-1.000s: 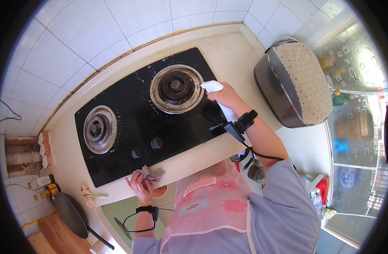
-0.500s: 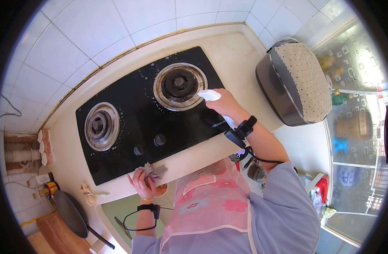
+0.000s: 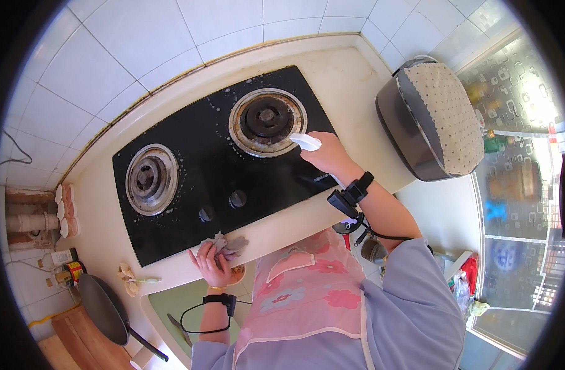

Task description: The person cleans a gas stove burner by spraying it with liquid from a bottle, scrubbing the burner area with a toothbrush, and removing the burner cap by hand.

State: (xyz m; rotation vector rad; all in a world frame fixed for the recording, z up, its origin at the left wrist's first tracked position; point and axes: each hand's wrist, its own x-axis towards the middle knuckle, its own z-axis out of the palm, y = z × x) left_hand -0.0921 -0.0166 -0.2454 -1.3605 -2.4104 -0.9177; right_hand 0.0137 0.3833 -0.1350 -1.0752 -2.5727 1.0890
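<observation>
My right hand (image 3: 328, 152) is closed round the neck of a white spray bottle (image 3: 306, 142), its nozzle at the near right rim of the right burner (image 3: 268, 117). Much of the bottle is hidden behind my hand and wrist. At the counter's front edge, my left hand (image 3: 208, 262) has its fingers closed on a crumpled grey cloth (image 3: 232, 245). Between and beyond my hands lies the black glass gas stove (image 3: 202, 148). Whitish droplets and specks dot its surface, and brown grime marks the right burner's metal ring. The left burner (image 3: 151, 179) is farther from the bottle.
A dark grey appliance (image 3: 398, 123) under a dotted cloth (image 3: 446, 117) stands on the right counter. At lower left are a dark frying pan (image 3: 102, 308), bottles (image 3: 63, 268) and a wooden board (image 3: 88, 339). A knife (image 3: 179, 327) lies below the left counter edge.
The view has shifted slightly, so the stove sits a little higher and farther right. Both hands keep their holds on the spray bottle and the cloth.
</observation>
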